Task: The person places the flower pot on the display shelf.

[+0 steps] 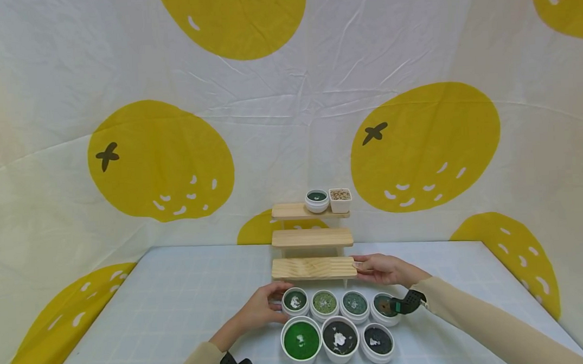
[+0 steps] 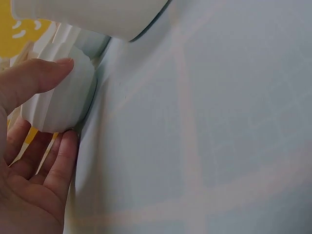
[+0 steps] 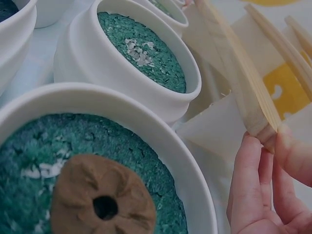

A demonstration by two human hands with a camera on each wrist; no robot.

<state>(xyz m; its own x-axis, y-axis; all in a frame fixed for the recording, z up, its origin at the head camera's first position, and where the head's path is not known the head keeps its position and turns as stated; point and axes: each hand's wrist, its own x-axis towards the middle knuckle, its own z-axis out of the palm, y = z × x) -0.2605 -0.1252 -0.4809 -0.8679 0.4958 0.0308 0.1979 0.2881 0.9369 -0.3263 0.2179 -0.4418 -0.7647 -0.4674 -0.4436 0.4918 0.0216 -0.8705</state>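
At the left end of the back row, my left hand point(image 1: 265, 308) holds a small white pot point(image 1: 295, 301) with a green filling and a white patch. In the left wrist view, the thumb lies on the pot's side point(image 2: 68, 92) and the fingertips curl at its other side. My right hand point(image 1: 382, 269) pinches the right end of the lowest wooden board point(image 1: 314, 269) of a three-tier stand. Thumb and fingers meet that board's corner point(image 3: 265, 131) in the right wrist view. Below them sits a pot point(image 3: 195, 195) with a brown, flower-like piece on its green filling.
Several other white pots, including a bright green one point(image 1: 301, 340), crowd in two rows before the stand. On the top tier point(image 1: 288, 211) stand a round pot point(image 1: 317, 201) and a square pot point(image 1: 340, 201) of pale grains. A fruit-print cloth point(image 1: 290, 149) hangs behind the table point(image 1: 188, 284).
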